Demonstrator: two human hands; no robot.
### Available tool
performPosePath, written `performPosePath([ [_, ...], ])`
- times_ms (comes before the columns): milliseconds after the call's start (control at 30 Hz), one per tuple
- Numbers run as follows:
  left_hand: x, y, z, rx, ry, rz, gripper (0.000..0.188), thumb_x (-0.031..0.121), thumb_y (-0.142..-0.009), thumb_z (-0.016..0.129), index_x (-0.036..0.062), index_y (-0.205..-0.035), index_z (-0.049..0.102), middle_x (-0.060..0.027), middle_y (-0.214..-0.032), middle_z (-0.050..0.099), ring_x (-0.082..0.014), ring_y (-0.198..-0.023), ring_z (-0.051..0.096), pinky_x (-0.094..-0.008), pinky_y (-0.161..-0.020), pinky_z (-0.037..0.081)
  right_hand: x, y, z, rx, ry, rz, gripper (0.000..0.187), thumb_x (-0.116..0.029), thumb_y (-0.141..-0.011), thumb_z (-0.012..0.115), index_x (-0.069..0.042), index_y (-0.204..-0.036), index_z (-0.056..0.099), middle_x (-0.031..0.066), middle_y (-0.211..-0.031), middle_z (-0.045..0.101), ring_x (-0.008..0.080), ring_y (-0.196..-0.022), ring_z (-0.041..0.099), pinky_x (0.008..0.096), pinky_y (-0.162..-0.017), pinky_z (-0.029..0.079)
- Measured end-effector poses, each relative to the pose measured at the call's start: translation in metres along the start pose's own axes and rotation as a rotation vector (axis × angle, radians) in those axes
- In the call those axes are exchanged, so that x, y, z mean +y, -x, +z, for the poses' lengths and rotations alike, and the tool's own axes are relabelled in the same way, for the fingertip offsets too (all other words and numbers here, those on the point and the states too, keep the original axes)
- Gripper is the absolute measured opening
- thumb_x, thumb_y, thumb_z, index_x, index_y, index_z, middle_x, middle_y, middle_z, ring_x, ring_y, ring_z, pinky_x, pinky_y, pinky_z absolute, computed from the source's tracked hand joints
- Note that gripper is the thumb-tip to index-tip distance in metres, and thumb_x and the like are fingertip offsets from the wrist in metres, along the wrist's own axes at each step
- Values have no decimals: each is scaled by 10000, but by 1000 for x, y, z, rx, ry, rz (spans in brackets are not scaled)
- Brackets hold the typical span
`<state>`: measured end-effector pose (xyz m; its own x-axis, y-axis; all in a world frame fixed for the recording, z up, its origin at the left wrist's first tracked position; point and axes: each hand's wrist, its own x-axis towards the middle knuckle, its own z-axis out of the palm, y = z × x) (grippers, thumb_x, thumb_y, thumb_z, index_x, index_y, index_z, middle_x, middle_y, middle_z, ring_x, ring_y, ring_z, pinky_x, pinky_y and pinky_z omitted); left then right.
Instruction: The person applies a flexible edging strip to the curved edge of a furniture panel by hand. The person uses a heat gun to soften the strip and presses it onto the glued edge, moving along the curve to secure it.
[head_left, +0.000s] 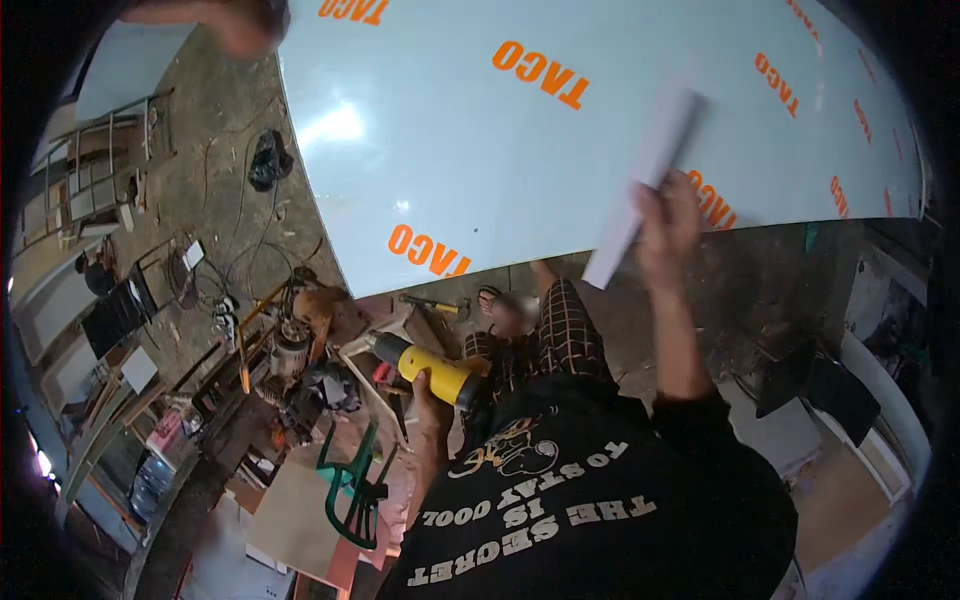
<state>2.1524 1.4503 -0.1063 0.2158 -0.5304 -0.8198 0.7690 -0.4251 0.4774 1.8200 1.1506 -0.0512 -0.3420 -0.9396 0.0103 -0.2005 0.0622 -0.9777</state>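
Right hand [668, 215] is raised up & fwd, closed on a long white strip [648, 182], a narrow flat piece. Grip sits near the strip's lower third; its long axis runs from lower-left, by the person's knee side, to upper-right, over the big white sheet [560, 140] w/ orange print. The strip's top end overlaps the sheet; its bottom end pokes out past the sheet's near edge. Motion blur on the strip, so can't tell if it touches the sheet or hangs just above.

Left hand [425, 385] is low, close to the body, wrapped round the grip of a yellow power tool [440, 372], prob. a drill or heat gun, can't tell which. Tool nose points up-left, toward the clutter on the floor [200, 130], not at the sheet.

So: the sheet lies ahead & above both hands, and the right hand is much nearer it; the left w/ the tool is well apart from the sheet edge, below it. The strip crosses the sheet's near edge at a steep angle, not parallel to it.

A motor-like machine [290, 345] & a green plastic chair [350, 485] sit left of the tool.
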Motion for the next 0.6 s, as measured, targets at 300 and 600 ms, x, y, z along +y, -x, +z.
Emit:
performPosePath([
  [300,9,4,-9,-176,-145,-39,635,548,-919,472,57,-1321,433,-106,-1243,519,-268,-1129,510,-413,-983,394,-33,-5,28,91,132,-242,350,-210,-834,698,-35,-1115,582,111,-1031,624,227,-937,623,361,-804,490],
  [600,-13,-16,21,-507,-427,-311,665,612,-844,542,82,-1242,485,-119,-1144,574,-293,-1033,559,-461,-942,424,-19,254,-158,107,268,121,223,-225,-903,668,-20,-838,610,78,-732,626,128,-659,590,315,-599,462],
])
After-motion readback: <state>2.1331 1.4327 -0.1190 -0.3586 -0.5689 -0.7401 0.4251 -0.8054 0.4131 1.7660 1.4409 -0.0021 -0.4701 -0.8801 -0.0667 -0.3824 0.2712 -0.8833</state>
